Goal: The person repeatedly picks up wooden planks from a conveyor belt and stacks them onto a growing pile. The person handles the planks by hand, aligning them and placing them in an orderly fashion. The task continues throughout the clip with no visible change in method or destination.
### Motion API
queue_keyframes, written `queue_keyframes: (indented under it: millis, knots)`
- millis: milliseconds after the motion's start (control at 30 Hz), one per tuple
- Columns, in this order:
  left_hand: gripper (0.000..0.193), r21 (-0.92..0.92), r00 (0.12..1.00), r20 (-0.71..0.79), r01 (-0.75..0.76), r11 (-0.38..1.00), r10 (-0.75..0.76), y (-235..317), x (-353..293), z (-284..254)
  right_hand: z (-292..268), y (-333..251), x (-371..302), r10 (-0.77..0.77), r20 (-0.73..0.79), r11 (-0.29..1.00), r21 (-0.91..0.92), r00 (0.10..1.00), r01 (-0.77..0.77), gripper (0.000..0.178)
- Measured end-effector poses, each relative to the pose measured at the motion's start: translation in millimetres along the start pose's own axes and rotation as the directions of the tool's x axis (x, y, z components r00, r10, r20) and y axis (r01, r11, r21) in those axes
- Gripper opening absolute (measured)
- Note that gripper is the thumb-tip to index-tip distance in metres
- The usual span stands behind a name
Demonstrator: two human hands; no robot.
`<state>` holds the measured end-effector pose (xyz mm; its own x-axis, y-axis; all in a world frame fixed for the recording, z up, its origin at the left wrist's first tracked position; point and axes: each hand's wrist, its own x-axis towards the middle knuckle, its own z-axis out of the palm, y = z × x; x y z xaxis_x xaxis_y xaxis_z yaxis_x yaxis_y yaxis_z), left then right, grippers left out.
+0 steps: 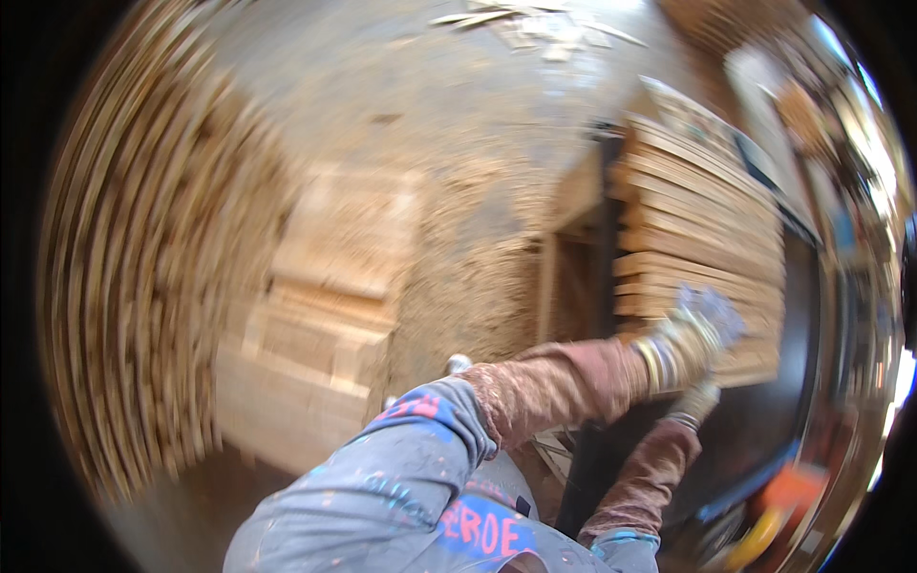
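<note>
My left hand [697, 329], in a cream knit glove with a grey-purple palm and fingers, reaches across to the right. Its fingers look stretched out over the near part of a stack of wooden boards [702, 224]. Close below it, my right hand [698, 401], also gloved, is at the stack's near end; its fingers are mostly hidden and blurred. Beneath the boards is a dark, flat-topped table or machine bed [659, 425]. Brown sleeve covers [564, 382] wrap both my forearms.
A tall pile of wooden slats [153, 248] fills the left side. Beside it are lower stacked wooden pieces [339, 239]. Sawdust [468, 277] covers the floor between, with scrap sticks [554, 29] farther off. An orange and yellow object [778, 506] is at lower right.
</note>
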<state>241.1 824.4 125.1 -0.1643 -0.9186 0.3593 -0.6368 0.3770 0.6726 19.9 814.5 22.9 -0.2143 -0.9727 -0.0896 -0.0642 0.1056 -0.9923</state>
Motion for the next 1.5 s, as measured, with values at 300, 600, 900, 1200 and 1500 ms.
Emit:
queue_keyframes:
  millis: [300,600,900,1200,1500]
  knots:
    - [0.064,-0.724,0.001,-0.471,0.571,0.388,-0.882,-198,-526,-47,102,-56,10,-0.498,0.272,0.432,-0.746,0.824,0.507,0.053]
    - [0.087,-0.866,-0.938,-0.295,0.343,-0.363,-0.182,-145,-892,-1,460,232,-439,0.238,0.918,0.739,0.041,-0.317,0.673,0.074]
    - [0.06,-0.902,-0.922,-0.095,-0.08,0.424,-0.375,-111,-932,77,462,348,-567,0.505,0.825,0.854,-0.52,-0.253,0.011,0.053]
    - [0.049,-0.92,-0.805,-0.194,-0.048,0.389,-0.56,-148,-881,-6,462,381,-617,0.575,0.703,0.817,-0.467,-0.42,0.337,0.082]
    - [0.064,-0.861,-0.623,-0.01,-0.392,0.323,-0.782,-134,-920,65,441,299,-655,0.675,0.444,0.714,-0.595,-0.589,0.37,0.088]
